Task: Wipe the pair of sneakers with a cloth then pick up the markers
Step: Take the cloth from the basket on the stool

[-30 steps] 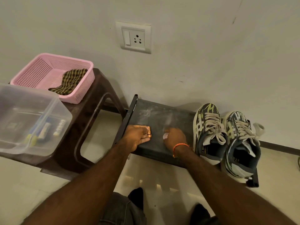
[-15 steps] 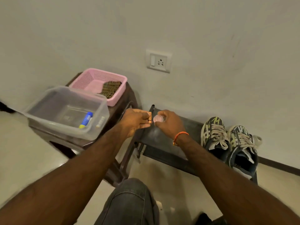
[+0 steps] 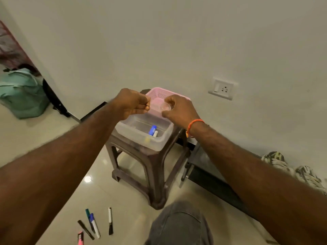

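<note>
Though motion blurred much of the view, made out a brown stool (image 3: 154, 167) by the wall, carrying a clear tub (image 3: 136, 133) in front and a pink basket (image 3: 159, 93) behind. Found in the tub a blue marker (image 3: 152, 129) beside a white one (image 3: 155, 133), plus something yellowish too smeared to name. Could not see into the basket past the hands. Noted the sneakers (image 3: 276, 159) on a low black rack (image 3: 205, 172) at right, partly hidden by the right forearm. Counted five markers (image 3: 95, 225) loose on the floor, lower left. Held both hands over the tub's far rim: left hand (image 3: 131, 103) curled, something coppery at its fingers, worn or held impossible to tell; right hand (image 3: 179, 109) pinching a clear round piece (image 3: 165, 107).
</note>
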